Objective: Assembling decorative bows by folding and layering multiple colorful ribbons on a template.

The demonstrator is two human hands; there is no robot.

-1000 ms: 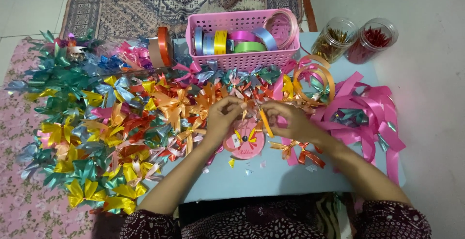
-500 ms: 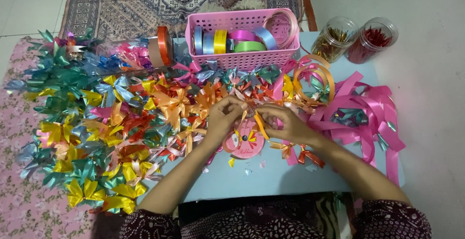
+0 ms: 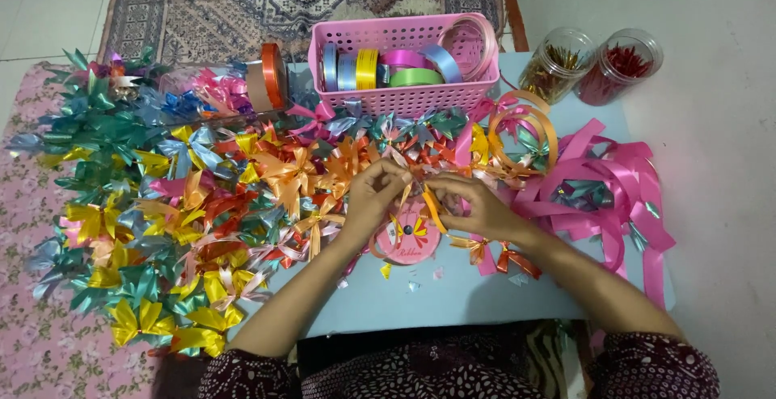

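Crowded blue table (image 3: 453, 302), left hand (image 3: 373, 197) and right hand (image 3: 473, 205) both pinching orange ribbon (image 3: 432, 207).

- Bare table surface (image 3: 453, 302) lies open only along the near edge.
- Heap of ribbon bows (image 3: 178, 205) blocks the left side.
- Pink basket (image 3: 404, 96) and two clear jars (image 3: 594, 63) close off the far edge.
- Loose pink ribbon (image 3: 614, 189) covers the right.

Basket (image 3: 404, 96) behind hands, bows (image 3: 162, 205) left, 2 jars (image 3: 594, 63) right of basket
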